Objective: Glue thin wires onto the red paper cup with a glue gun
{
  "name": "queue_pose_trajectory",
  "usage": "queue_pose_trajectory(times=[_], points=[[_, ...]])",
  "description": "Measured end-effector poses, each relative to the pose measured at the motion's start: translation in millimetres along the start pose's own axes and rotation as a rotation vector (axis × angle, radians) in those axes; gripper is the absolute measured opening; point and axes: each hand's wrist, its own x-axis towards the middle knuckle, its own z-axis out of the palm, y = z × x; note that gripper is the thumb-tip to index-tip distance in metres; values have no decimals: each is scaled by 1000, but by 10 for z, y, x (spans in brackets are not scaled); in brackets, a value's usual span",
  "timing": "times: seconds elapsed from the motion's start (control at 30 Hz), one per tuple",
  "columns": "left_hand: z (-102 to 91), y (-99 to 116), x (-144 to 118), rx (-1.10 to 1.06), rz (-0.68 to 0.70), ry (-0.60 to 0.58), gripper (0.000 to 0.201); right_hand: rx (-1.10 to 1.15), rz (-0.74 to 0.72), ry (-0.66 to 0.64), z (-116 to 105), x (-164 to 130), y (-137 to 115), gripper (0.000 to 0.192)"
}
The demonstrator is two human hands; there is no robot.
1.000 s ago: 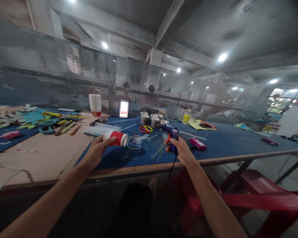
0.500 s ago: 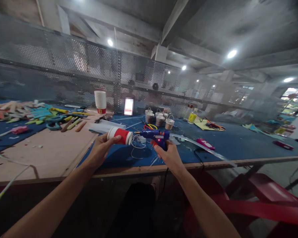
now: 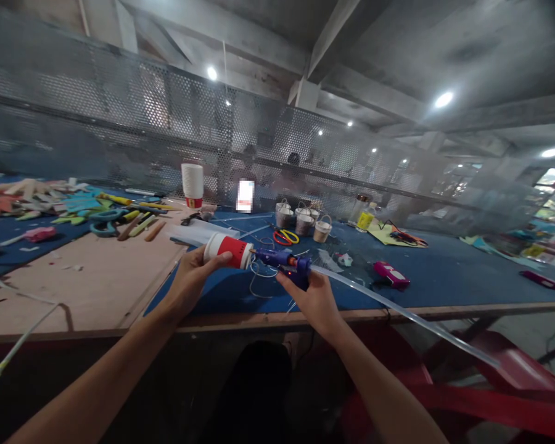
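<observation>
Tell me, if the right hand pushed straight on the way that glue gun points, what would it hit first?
The right hand aims the glue gun leftward at the red and white cup in the left hand. The nozzle looks nearly touching it, so the cup comes first, though depth is unclear.

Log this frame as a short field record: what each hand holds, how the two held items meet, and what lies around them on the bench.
left hand: grips a red and white paper cup, held on its side
right hand: grips a blue glue gun, glue stick trailing behind
contact: gun nozzle points at the cup's end; touching or not cannot be told
surface: blue work table, plywood sheet at left
nearby: scissors, small baskets, stack of cups, pink item
</observation>
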Motion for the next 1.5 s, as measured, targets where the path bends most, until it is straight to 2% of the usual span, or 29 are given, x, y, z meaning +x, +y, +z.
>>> queue_pose_trajectory(times=[0.27,0.63,1.03,1.5], points=[[3,6,-2,36,5,45,15,-95,-33,-18,10,-26,26,33],[-9,-1,-7,116,32,33,18,-177,-122,-10,1,-24,50,35],[-32,-27,4,121,37,32,17,-176,-115,-16,-19,-23,61,31],[-25,-35,2,114,27,36,15,-213,-137,-42,-26,-39,72,37]])
